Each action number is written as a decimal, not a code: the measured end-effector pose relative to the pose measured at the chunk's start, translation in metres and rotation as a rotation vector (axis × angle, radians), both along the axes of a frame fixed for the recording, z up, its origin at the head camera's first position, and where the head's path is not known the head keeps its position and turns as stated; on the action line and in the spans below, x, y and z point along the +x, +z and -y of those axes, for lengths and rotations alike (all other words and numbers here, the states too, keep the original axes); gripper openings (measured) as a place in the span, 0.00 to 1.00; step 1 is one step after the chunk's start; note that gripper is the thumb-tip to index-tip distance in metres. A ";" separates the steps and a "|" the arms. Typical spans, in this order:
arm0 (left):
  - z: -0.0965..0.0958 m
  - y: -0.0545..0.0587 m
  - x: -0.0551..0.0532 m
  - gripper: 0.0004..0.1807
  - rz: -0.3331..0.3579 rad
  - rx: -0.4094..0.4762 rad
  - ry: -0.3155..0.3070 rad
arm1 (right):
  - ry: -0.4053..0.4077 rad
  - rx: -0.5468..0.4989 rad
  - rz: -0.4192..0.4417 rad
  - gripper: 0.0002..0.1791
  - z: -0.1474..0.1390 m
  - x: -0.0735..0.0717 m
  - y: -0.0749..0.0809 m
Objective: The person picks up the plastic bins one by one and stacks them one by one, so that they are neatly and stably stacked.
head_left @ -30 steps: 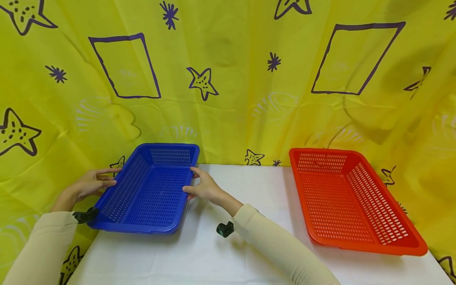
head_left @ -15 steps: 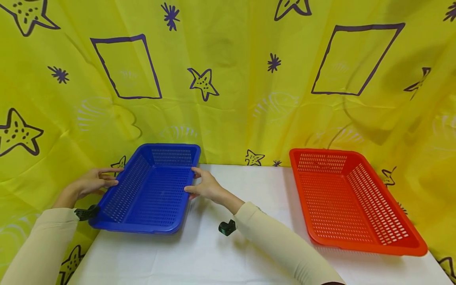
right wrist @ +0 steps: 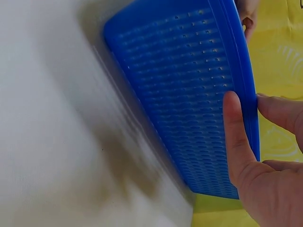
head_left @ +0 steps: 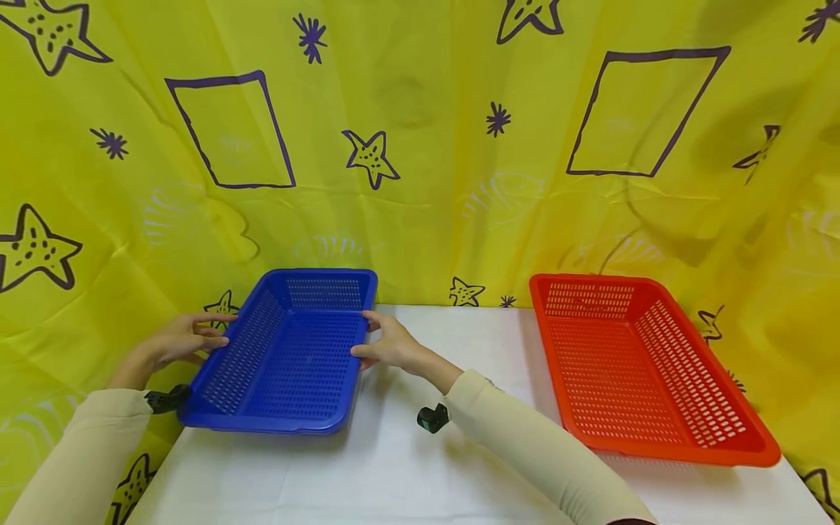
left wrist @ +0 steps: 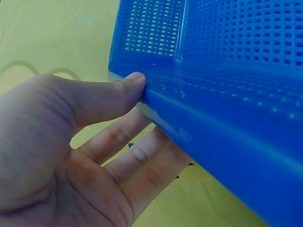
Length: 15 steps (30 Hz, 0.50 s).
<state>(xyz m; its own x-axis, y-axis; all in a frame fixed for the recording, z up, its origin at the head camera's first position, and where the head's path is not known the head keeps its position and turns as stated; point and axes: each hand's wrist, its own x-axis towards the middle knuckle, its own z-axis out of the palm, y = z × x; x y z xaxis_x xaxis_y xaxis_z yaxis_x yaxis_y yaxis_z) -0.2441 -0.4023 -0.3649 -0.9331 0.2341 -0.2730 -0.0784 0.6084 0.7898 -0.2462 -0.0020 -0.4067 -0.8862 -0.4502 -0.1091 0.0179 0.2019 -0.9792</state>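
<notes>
A blue plastic basket [head_left: 295, 364] with perforated sides sits at the left of the white table, nothing inside it. My left hand [head_left: 180, 341] grips its left rim; in the left wrist view the thumb [left wrist: 109, 97] lies on the rim's edge while the other fingers [left wrist: 151, 172] reach beneath. On the opposite side my right hand [head_left: 397, 346] holds the right rim. Seen from the right wrist, one finger [right wrist: 235, 127] of that hand lies along the basket's outer wall and another touches the rim. Part of the right hand is cut off by that view's edge.
A red perforated basket [head_left: 617, 379] stands on the right of the white table [head_left: 453, 474]. Yellow patterned cloth [head_left: 420, 219] hangs behind the table and along both sides. Dark wrist-camera mounts [head_left: 433, 418] stick out from both sleeves.
The blue basket has shifted slightly right, closer to the red one, with both hands moving along on its rims. The head view has also shifted a little.
</notes>
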 end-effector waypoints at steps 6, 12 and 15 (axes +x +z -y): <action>-0.004 -0.001 0.001 0.35 -0.004 -0.009 -0.005 | 0.009 -0.011 0.001 0.45 -0.004 0.000 0.000; -0.009 -0.001 0.003 0.35 -0.004 -0.005 -0.008 | 0.020 -0.020 -0.004 0.45 -0.011 0.000 -0.001; -0.013 0.000 0.004 0.36 0.003 0.012 -0.008 | 0.028 -0.017 -0.003 0.45 -0.017 0.001 0.000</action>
